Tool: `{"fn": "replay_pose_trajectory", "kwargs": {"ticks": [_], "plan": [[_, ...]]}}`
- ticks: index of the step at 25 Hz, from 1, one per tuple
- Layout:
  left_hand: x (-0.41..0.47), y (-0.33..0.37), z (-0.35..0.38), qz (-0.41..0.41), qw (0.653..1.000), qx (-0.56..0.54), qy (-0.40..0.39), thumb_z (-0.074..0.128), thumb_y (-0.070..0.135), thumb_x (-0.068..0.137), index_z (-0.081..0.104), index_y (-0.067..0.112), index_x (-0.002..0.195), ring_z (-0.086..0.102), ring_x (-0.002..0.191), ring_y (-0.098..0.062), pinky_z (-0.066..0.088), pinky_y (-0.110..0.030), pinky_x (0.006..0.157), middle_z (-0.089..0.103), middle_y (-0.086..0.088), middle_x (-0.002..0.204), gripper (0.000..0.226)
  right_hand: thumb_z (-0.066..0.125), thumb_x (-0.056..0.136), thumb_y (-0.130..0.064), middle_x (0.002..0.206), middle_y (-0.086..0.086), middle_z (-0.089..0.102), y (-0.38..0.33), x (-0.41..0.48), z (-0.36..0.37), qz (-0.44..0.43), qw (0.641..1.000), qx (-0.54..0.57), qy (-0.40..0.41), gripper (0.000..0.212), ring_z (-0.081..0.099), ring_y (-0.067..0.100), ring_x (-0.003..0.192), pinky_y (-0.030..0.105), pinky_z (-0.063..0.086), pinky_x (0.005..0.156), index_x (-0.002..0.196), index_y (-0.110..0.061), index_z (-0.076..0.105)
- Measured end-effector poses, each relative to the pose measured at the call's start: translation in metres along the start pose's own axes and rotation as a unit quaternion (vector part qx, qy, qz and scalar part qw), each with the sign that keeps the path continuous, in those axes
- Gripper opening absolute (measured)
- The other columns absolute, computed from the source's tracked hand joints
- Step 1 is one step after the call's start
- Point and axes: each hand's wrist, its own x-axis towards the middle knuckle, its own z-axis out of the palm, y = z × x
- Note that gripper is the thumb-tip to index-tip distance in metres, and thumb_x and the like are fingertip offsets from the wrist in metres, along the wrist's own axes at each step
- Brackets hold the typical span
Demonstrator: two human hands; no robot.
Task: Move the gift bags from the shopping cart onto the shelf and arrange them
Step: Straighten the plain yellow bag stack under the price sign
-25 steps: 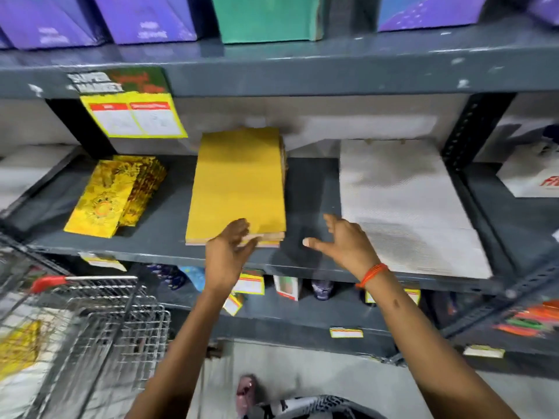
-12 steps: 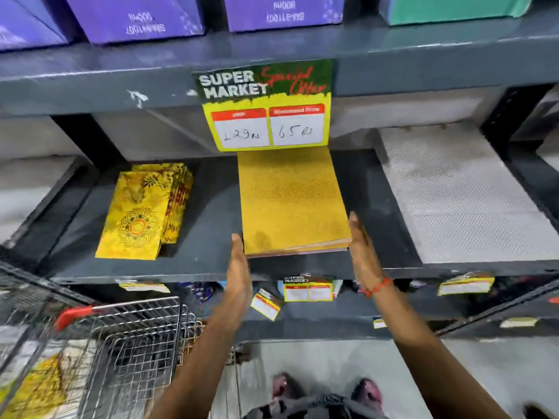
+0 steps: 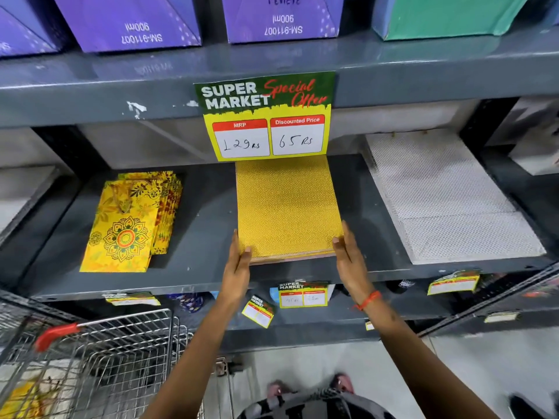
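We've got two yellow piles on the shelf (image 3: pixel 205 225) already. Left hand (image 3: pixel 239 261) and right hand (image 3: pixel 348 255), flat and spread, press the gold stack (image 3: pixel 287 207) square. More bags (image 3: pixel 21 400) wait in the cart (image 3: pixel 121 352).

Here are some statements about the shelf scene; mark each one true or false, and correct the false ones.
1. Both hands, left hand and right hand, press the sides of the plain yellow stack. True.
2. The floral yellow bags lie to the right of that stack. False: they lie to its left.
3. The price sign shows a discounted price of 65 Rs. True.
4. The shopping cart has a blue handle. False: the handle is red.
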Motion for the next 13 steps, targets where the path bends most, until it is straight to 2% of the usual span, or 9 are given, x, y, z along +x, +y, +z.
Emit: {"fn": "replay_pose_trajectory", "kwargs": {"ticks": [2,5,7,9,11,13], "plan": [[-0.001,-0.003,-0.003,0.011,1.000,0.015,-0.007,0.047,0.025,0.097,0.018,0.024,0.150,0.025,0.144,-0.011,0.021,-0.022,0.112,0.025,0.005,0.157,0.061,0.043,0.098,-0.023,0.152,0.010,0.032,0.001,0.000,-0.002,-0.008,1.000,-0.025,-0.010,0.058,0.039,0.021,0.135,0.008,0.028,0.098,0.149,-0.020,0.015],[-0.002,-0.005,-0.011,0.064,0.990,0.119,-0.048,0.072,0.031,0.080,0.006,0.028,0.151,0.042,0.133,-0.007,0.037,-0.028,0.107,0.039,0.013,0.149,0.097,0.070,0.081,-0.023,0.150,0.007,0.038,-0.002,0.002,-0.012,-0.044,0.995,-0.072,-0.046,0.090,0.040,0.020,0.135,0.033,0.034,0.112,0.150,-0.018,0.012],[0.002,0.000,-0.019,0.080,0.979,0.182,-0.052,0.079,0.025,0.073,0.000,0.029,0.151,0.043,0.130,-0.005,0.039,-0.026,0.104,0.040,0.026,0.142,0.111,0.079,0.073,-0.019,0.150,0.007,0.037,-0.002,0.005,-0.017,-0.079,0.988,-0.119,-0.063,0.103,0.037,0.019,0.137,0.031,0.031,0.113,0.149,-0.013,0.010],[0.009,0.005,-0.030,0.115,0.962,0.240,-0.052,0.080,0.023,0.071,0.005,0.030,0.151,0.044,0.126,-0.004,0.042,-0.023,0.100,0.040,0.032,0.136,0.110,0.079,0.072,-0.021,0.154,0.006,0.030,-0.001,0.008,-0.019,-0.115,0.976,-0.172,-0.064,0.104,0.030,0.017,0.140,0.025,0.027,0.111,0.149,-0.013,0.009],[0.017,0.010,-0.039,0.159,0.933,0.317,-0.057,0.079,0.026,0.071,0.018,0.027,0.150,0.048,0.126,-0.010,0.043,-0.023,0.099,0.045,0.013,0.144,0.100,0.077,0.074,-0.026,0.158,0.004,0.019,0.001,0.011,-0.021,-0.143,0.962,-0.222,-0.070,0.102,0.021,0.011,0.142,0.024,0.026,0.110,0.149,-0.016,0.008],[0.021,0.012,-0.042,0.178,0.915,0.356,-0.061,0.078,0.026,0.072,0.029,0.021,0.148,0.048,0.131,-0.019,0.042,-0.028,0.104,0.043,-0.001,0.149,0.091,0.075,0.076,-0.029,0.158,0.001,0.014,0.002,0.014,-0.023,-0.157,0.951,-0.256,-0.070,0.098,0.018,0.006,0.139,0.024,0.028,0.109,0.149,-0.017,0.010]]}}
